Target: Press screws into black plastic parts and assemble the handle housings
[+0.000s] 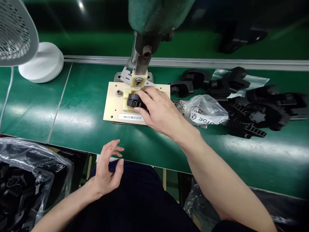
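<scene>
My right hand has its fingers closed round a black plastic part, which sits in the raised cream block on a cream fixture plate. The plate carries a white label along its front edge. Just above the part stands the cream tip of a press-like machine. My left hand is held near the table's front edge, fingers bent and apart, with nothing in it.
Black plastic parts and a clear plastic bag lie on the green table at right. A white fan stands at back left. Bagged black parts are at lower left.
</scene>
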The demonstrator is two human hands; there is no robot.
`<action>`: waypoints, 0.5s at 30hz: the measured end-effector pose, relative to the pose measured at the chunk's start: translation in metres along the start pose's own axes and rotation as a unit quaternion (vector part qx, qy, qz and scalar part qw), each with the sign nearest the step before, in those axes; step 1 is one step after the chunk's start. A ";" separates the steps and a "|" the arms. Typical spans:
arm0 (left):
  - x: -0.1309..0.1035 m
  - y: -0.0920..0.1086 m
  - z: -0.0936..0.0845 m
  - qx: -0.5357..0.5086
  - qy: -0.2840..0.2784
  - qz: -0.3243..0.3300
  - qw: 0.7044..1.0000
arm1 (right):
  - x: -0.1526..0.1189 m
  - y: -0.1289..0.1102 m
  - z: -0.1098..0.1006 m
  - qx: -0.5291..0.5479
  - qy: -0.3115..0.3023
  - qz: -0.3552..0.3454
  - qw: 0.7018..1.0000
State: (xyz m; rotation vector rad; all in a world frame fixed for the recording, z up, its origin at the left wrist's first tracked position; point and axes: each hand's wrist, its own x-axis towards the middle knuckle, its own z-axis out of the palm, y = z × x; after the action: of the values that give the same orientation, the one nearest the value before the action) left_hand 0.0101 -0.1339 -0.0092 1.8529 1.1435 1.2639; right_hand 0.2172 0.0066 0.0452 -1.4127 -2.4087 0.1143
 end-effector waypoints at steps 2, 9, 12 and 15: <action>-0.006 -0.002 -0.002 0.000 0.007 -0.022 1.000 | 0.003 -0.002 0.004 -0.035 -0.028 0.014 0.999; 0.007 -0.013 -0.010 0.002 0.014 -0.011 1.000 | 0.002 -0.017 0.024 -0.070 -0.004 0.052 0.996; 0.026 -0.020 -0.007 0.008 0.019 0.034 0.999 | -0.009 -0.013 0.024 -0.035 0.033 0.020 0.999; 0.032 -0.030 -0.002 0.043 0.009 0.065 0.997 | -0.039 0.008 0.006 0.002 0.132 0.038 0.991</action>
State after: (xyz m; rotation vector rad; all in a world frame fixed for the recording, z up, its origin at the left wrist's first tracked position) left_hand 0.0040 -0.0918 -0.0206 2.0122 1.1174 1.3230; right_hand 0.2389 -0.0226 0.0281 -1.4201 -2.1399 -0.0463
